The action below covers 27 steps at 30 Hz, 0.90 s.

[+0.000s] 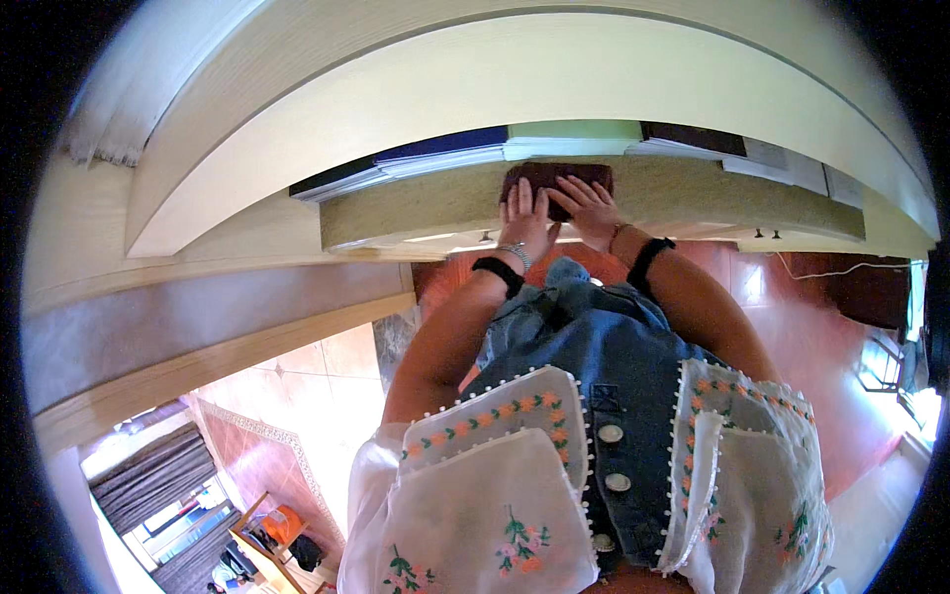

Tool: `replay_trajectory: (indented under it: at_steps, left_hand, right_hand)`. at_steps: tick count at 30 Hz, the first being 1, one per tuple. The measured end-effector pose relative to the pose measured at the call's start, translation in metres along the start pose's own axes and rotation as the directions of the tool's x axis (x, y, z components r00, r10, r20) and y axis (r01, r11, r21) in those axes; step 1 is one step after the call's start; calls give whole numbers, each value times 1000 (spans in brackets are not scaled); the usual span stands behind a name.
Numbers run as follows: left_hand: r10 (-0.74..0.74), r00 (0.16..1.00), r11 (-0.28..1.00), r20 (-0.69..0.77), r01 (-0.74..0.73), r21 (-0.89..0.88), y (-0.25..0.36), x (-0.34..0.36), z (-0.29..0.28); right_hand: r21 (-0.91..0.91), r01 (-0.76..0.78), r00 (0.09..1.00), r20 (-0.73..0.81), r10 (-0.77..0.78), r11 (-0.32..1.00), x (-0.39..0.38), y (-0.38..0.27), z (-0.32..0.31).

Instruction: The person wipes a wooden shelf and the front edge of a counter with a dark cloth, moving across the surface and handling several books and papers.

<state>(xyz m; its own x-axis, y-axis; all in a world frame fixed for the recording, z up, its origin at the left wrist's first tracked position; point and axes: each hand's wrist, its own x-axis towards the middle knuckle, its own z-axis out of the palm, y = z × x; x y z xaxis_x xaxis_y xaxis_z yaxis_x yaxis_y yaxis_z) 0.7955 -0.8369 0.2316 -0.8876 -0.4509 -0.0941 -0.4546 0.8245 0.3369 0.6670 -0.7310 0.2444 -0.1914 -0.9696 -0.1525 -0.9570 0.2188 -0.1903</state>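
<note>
A dark maroon rectangular item (524, 175) lies on a speckled beige shelf (386, 213) in the head view. My left hand (524, 223) rests on its left part, fingers stretched out and lying flat. My right hand (589, 208) lies over its right part, fingers also extended and a little apart. Whether it is a book, a case or a folded cloth, I cannot tell. Behind it a row of dark, pale green and white books or paper stacks (440, 148) sits under a curved-looking cream board (495, 69).
Small knobs (760, 234) show below the shelf. A red floor (792, 346) extends beyond my right arm, with a dark furniture piece (869, 297) and a white cord. At lower left are a wooden rail (228, 361), a tiled floor and a wooden chair (287, 535) with orange and black items.
</note>
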Motion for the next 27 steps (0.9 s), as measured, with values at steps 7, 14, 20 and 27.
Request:
replay_trajectory:
  at_steps: [7, 14, 20, 27]
  left_hand:
    - [135, 990, 981, -26, -137, -135, 113, 46, 36]
    - [255, 964, 962, -74, -260, -78, 139, 64, 40]
    - [330, 938, 934, -103, -340, -111, 121, 58, 51]
    - [313, 924, 928, -221, -347, -137, 74, 36, 47]
  right_hand:
    - [88, -217, 973, -62, 223, 972, -84, 96, -6]
    - [189, -140, 966, -188, 175, 972, -108, 123, -4]
    - [182, -127, 949, -263, 172, 975, -98, 111, -5]
    - [20, 20, 945, -327, -12, 1000, -64, 78, 0]
